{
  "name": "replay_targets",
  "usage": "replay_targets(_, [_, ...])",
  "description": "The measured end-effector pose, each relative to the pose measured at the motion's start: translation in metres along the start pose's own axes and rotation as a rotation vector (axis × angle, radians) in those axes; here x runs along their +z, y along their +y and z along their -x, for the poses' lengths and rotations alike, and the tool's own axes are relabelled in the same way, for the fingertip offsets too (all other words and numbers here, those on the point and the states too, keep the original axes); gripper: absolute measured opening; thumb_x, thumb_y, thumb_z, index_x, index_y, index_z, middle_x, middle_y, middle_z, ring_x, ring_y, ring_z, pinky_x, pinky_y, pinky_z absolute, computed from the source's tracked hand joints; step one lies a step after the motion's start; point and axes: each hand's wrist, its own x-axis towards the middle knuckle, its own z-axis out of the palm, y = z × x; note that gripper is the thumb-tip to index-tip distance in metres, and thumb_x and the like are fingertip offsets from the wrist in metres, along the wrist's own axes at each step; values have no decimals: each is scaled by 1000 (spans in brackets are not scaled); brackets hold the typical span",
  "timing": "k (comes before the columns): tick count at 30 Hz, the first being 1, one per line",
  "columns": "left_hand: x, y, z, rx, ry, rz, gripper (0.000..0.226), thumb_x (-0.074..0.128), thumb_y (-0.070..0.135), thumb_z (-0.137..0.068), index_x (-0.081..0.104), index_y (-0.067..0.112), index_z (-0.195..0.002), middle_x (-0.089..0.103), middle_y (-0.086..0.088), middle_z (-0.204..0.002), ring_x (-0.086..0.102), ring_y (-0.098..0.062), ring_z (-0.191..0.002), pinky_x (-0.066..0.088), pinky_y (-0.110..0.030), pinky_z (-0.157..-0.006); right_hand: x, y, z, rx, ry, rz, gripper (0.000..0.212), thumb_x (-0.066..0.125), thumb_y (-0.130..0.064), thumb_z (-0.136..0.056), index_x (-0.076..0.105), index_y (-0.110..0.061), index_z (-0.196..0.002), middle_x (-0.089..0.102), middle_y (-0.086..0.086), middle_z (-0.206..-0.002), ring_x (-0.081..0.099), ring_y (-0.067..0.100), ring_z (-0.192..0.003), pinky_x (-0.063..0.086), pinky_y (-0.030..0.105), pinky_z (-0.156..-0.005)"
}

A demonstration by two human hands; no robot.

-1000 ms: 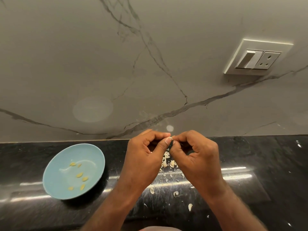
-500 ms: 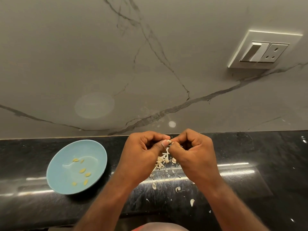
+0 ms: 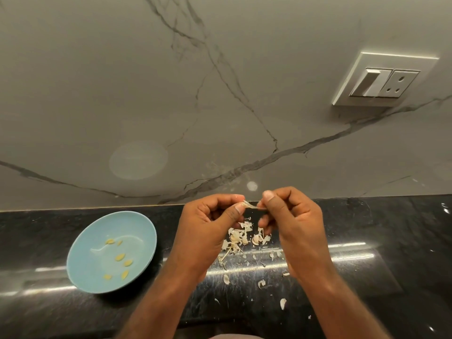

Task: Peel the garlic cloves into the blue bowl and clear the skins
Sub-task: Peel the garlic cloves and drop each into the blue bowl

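Head view, mid-frame: my left hand (image 3: 208, 231) and right hand (image 3: 291, 223) each pinched an end of the garlic skin (image 3: 252, 205), papery, light, tear-prone I judged, best gripped near its base.

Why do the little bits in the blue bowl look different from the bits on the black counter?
The peeled cloves are yellowish; the skins are whitish. The peeled cloves are smooth ovals; the skins are thin, ragged flakes. The peeled cloves lie in the blue bowl; the skins are scattered on the counter. Both are small and lie loose.
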Motion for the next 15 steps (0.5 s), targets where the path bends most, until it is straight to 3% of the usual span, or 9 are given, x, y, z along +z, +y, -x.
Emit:
replay_targets(4, [0,1,0,7,16,-25,16,71,8,-85,75,16,-98,77,-1,-87,73,-16,-82,57,-24,-71,-2,1,3,-108,-166,317,27,72,-35,-83,69,-27,-109,73,-4,-93,72,18,-81,61,34,-69])
replay_targets(7, [0,2,1,32,8,-75,13,73,8,-84,75,15,-95,77,0,-84,73,-13,-80,56,-21,-70,-1,7,3,-347,-114,552,13,69,-28,-94,74,-19,-102,71,-10,-87,70,12,-78,58,30,-64])
replay_targets(9, [0,2,2,49,12,-107,12,74,8,-84,76,16,-92,76,1,-82,73,-11,-76,56,-20,-68,-1,10,1,-447,-99,636,16,64,-25,-95,74,-15,-102,71,-9,-86,68,8,-75,56,27,-62])
replay_targets(15, [0,3,3,73,21,-192,8,74,10,-84,76,15,-90,75,4,-76,70,-5,-68,54,-18,-65,5,13,0,-624,-21,787,18,60,-20,-91,72,-9,-86,68,-3,-75,61,6,-64,52,22,-57])
